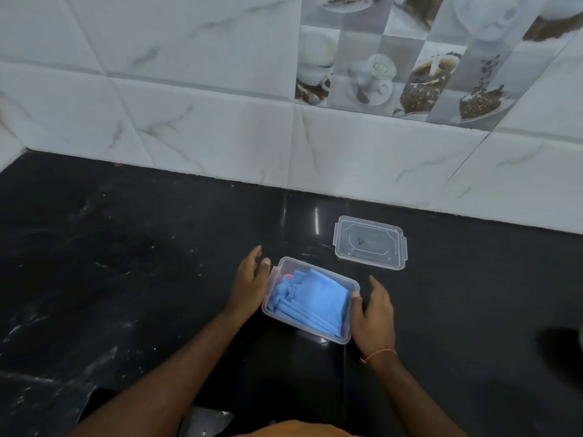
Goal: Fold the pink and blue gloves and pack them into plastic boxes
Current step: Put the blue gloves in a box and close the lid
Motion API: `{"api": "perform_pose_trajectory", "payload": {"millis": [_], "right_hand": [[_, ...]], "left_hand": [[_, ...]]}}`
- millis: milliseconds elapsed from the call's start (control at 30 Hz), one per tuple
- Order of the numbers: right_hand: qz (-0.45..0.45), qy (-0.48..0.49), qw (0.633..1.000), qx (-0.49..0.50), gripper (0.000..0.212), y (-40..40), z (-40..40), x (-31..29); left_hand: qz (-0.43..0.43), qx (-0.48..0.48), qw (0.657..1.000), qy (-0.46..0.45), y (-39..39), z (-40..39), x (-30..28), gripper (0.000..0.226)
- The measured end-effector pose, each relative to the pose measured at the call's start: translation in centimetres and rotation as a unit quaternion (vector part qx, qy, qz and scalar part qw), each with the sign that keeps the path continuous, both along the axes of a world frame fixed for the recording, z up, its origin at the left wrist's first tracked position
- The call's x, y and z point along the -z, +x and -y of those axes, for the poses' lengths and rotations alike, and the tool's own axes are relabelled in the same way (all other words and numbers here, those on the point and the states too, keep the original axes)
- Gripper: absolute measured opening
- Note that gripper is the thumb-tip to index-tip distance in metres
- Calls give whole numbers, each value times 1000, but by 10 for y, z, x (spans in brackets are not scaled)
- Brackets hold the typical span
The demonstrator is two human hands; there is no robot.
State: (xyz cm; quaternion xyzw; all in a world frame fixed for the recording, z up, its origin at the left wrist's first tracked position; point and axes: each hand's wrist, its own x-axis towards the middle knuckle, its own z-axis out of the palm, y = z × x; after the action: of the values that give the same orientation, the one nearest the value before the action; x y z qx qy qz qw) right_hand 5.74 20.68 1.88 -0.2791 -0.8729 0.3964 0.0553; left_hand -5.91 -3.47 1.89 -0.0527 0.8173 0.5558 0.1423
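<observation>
1. Most of what I can't read sits inside the clear plastic box (310,300): folded blue gloves (315,302) fill it, and only a small pink patch (287,275) shows at the far left corner, too little for me to say whether it is a pink glove.
2. The blue material is overexposed and soft, so I cannot count the gloves or trace the folds; a few finger shapes show on the side toward my left hand.
3. Both forearms are cut off by the lower edge, and an orange garment (296,428) is only partly in view at the bottom.
4. A dark shape (560,351) far out beyond my right hand is cropped by the frame; I cannot identify it.
5. My left hand (249,283) is spread loosely, not gripping; its thumb tip touches the box's left end near the rim, fingers pointing away.
6. My right hand (373,316) is likewise relaxed and unclenched, thumb resting at the box's right rim, fingers splayed over the black desk (126,263). An orange thread (378,354) circles that wrist.
7. The box stands on the desk between the two hands.
8. The clear lid (370,242) lies flat on the desk beyond my right hand, apart from the box, near the tiled wall (189,105).
</observation>
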Motion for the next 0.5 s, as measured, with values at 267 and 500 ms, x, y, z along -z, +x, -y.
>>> {"api": "perform_pose_trajectory", "payload": {"millis": [267, 500], "right_hand": [[41, -125, 991, 2, 43, -13, 4, -5], [51, -109, 992, -34, 42, -42, -21, -7]], "left_hand": [[74, 14, 995, 62, 19, -21, 19, 34], [69, -40, 993, 85, 17, -42, 15, 32]]}}
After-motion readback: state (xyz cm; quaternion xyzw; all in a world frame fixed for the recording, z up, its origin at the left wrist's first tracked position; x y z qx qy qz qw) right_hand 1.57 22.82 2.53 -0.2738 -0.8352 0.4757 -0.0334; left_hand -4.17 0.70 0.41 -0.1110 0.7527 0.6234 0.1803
